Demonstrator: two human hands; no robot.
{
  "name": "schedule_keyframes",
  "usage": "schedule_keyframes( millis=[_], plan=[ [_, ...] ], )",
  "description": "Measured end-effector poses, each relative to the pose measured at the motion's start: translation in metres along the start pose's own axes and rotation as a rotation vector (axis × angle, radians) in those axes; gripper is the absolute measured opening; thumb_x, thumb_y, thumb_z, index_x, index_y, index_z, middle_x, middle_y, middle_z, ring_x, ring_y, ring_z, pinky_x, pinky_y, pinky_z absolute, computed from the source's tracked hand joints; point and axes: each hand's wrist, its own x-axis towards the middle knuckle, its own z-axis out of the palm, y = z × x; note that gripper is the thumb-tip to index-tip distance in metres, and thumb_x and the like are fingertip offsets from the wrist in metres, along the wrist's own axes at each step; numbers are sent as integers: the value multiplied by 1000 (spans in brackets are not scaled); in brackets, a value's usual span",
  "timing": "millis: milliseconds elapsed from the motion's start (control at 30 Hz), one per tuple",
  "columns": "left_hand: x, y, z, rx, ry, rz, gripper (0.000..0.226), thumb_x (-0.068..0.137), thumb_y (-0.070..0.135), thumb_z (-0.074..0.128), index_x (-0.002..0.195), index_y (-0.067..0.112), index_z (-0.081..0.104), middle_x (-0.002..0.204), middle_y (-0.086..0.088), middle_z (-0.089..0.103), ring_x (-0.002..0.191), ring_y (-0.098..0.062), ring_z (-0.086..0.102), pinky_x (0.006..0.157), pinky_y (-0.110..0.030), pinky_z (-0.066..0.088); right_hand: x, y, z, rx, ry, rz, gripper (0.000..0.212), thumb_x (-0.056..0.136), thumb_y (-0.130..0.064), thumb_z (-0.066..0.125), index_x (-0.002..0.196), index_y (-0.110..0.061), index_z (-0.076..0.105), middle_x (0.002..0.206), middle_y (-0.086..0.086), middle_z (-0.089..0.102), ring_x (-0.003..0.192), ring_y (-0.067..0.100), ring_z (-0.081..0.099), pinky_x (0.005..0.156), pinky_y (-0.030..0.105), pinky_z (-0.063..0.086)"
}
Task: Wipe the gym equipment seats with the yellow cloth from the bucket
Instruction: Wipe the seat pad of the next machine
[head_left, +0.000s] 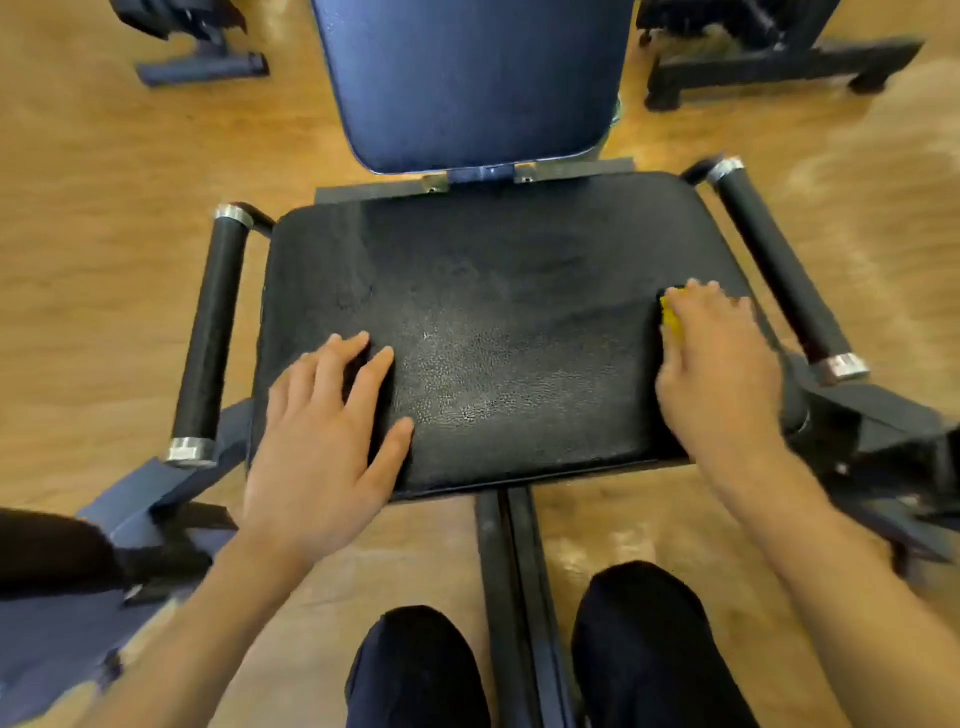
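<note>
Yellow cloth: soft, light, probably damp, mostly hidden beneath flat-fingered right grip pressing it onto seat, best pinned under palm; left grip spread, empty.

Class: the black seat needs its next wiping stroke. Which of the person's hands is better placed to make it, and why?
Right. The right hand presses the yellow cloth onto the seat; the left hand lies flat on it, without cloth.

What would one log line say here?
phase: wipe seat | right hand: presses yellow cloth on seat's right side | left hand: flat on seat, front left
</note>
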Motion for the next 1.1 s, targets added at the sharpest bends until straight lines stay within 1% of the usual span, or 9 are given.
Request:
schedule_keyframes(
  millis=[67,167,267,433,500,567,667,833,1100],
  plan=[
    [2,3,-4,-1,-21,-36,66,99,49,37,150,8,43,156,-16,36,148,-39,29,121,-59,23,-9,-68,19,71,-45,-107,31,97,-1,50,126,-6,58,143,16,52,137,39,42,115,49,32],
    [4,3,-8,12,-74,-42,71,98,47,37,154,4,37,160,-20,32,153,-39,22,125,-57,14,-39,-158,46,203,-235,-387,44,94,-3,44,137,-7,53,152,12,45,148,29,31,124,39,17],
    [4,1,-13,29,-118,-43,75,98,48,40,154,-1,35,161,-21,32,154,-37,21,125,-57,16,-25,-144,33,146,-300,-519,57,91,1,56,146,-11,47,159,9,37,151,25,26,125,36,7],
    [8,6,-18,78,-158,-54,76,100,50,35,155,-1,31,161,-23,31,154,-39,20,125,-56,18,29,-22,-4,56,-172,-36,42,99,3,52,139,-10,51,155,14,42,149,33,28,125,50,16],
    [10,7,-18,85,-161,-64,76,100,51,34,155,-1,31,162,-23,31,154,-39,20,125,-55,17,49,-26,0,83,-88,161,38,102,-2,47,140,-7,50,157,14,40,151,33,23,124,51,20],
    [9,6,-19,75,-159,-65,76,99,51,35,155,-1,31,162,-22,31,153,-39,21,125,-54,17,62,-61,19,116,6,240,40,100,0,48,140,-4,51,157,16,39,151,33,23,125,49,18],
    [8,2,-15,62,-138,-57,76,99,51,39,155,0,33,161,-21,32,153,-38,21,125,-53,17,59,-133,52,194,-40,-39,46,93,6,56,137,-4,53,153,17,43,150,34,27,125,46,16],
    [7,-2,-10,36,-89,-61,77,97,51,42,153,-1,36,159,-21,35,152,-39,24,125,-51,16,27,-186,66,295,-365,-662,49,92,4,59,140,-7,54,156,14,42,150,30,27,124,41,13],
    [9,4,-16,32,-187,-89,79,96,50,40,155,0,32,161,-21,31,152,-40,22,126,-51,14,-50,-35,-2,232,-507,-807,64,82,8,68,141,-15,55,159,3,39,151,21,26,126,38,16]
  ],
)
